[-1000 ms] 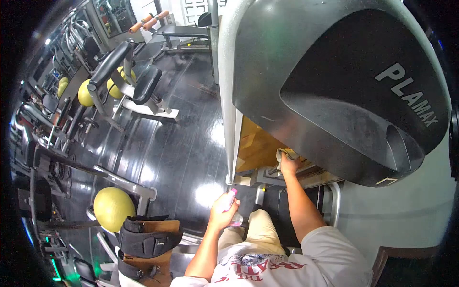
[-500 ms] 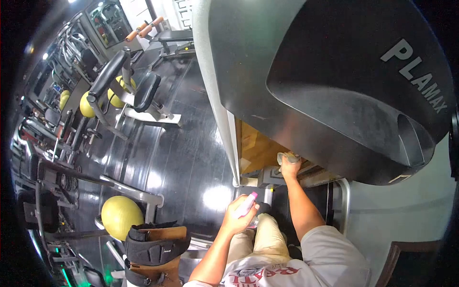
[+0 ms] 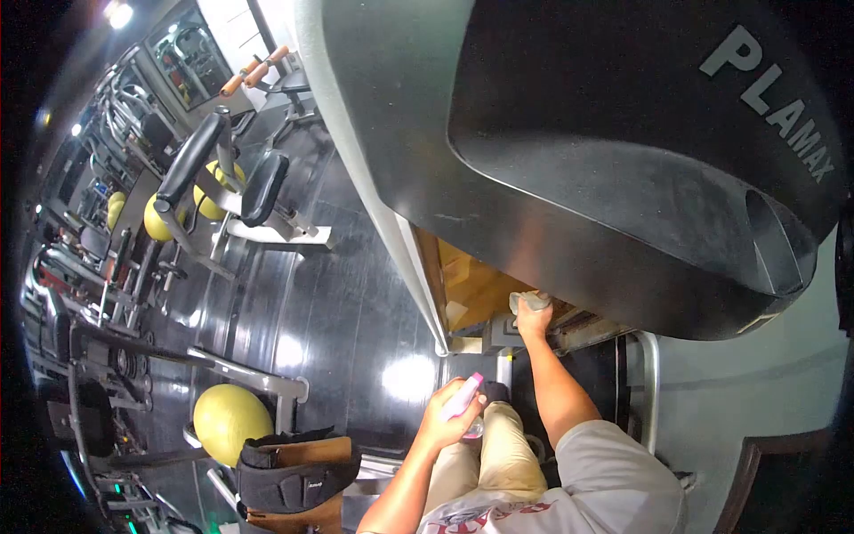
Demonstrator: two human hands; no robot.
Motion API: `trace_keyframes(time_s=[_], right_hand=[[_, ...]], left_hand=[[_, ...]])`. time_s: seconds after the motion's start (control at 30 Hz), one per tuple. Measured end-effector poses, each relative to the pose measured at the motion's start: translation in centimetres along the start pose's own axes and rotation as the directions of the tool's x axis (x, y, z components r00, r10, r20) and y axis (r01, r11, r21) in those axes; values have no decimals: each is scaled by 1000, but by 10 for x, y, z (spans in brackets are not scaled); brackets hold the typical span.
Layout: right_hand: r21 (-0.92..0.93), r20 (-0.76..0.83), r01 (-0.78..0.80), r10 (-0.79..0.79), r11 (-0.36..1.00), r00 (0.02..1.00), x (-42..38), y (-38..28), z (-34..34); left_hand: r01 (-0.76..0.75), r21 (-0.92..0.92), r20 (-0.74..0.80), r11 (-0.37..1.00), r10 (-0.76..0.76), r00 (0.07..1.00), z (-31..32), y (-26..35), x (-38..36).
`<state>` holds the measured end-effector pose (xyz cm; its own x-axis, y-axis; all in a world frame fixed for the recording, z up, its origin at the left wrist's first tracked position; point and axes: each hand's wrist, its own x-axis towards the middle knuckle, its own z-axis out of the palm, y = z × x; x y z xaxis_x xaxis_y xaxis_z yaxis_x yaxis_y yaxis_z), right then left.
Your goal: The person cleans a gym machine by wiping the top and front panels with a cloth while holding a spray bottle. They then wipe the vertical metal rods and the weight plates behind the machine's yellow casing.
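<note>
My left hand (image 3: pixel 447 416) is wrapped round a spray bottle with a pink and white top (image 3: pixel 466 392), held in front of my legs. Its clear lower part shows just below the fingers. Out ahead, my right hand (image 3: pixel 535 320) grips a crumpled greyish cloth (image 3: pixel 525 303). That cloth is close under the lower edge of a large black machine housing (image 3: pixel 569 214) lettered PLAMAX, by a brown panel (image 3: pixel 476 289). The housing hides part of the space behind my right hand.
A yellow exercise ball (image 3: pixel 233 424) and black padded boots (image 3: pixel 298 473) are at the lower left. Further off stands a padded exercise bench (image 3: pixel 265 189) on the dark floor (image 3: pixel 329 294). A grey wall (image 3: pixel 712 383) runs along the right.
The view has shifted slightly, moving the machine left in the picture. My right hand and cloth sit a little lower and further left; the left hand still holds the spray bottle.
</note>
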<state>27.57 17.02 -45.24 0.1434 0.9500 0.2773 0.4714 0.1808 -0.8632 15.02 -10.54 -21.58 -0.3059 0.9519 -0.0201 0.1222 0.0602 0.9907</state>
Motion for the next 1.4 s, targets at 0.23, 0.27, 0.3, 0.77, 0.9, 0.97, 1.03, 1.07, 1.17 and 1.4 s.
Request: trace_keyframes(time_s=[0.23,0.27,0.3,0.77,0.9,0.97,1.03,1.07,1.17,1.4], right_hand=[[45,-103,-94,98,995,990,-14,32,25],[50,-115,-110,115,993,987,-15,40,28],[67,-123,-137,145,988,982,-17,47,32],[-363,295,-143,259,921,920,-188,111,-40],[-447,296,-421,574,789,763,-277,107,-77],[-455,292,-551,701,700,650,-267,84,-91],[-301,292,-539,614,787,733,-243,55,-105],[-308,146,-419,477,854,866,-238,60,-102],[44,296,-305,279,951,914,-162,26,-136],[197,-96,11,8,980,995,-15,-105,-222]], left_hand=[[-44,37,-13,998,45,999,-5,-1,1],[-44,44,-19,998,45,999,-6,-1,-2],[-24,35,-20,999,25,999,-8,0,-4],[-55,151,-65,987,66,996,-26,-13,-49],[99,86,-76,991,-92,993,-35,-21,-64],[105,67,-51,992,-102,994,-34,-27,-63],[85,121,-34,989,-82,996,-31,-16,-57],[46,108,-27,993,-43,999,-27,0,-52],[-155,166,37,974,151,988,-20,29,-37],[-471,54,97,881,465,880,4,112,-25]])
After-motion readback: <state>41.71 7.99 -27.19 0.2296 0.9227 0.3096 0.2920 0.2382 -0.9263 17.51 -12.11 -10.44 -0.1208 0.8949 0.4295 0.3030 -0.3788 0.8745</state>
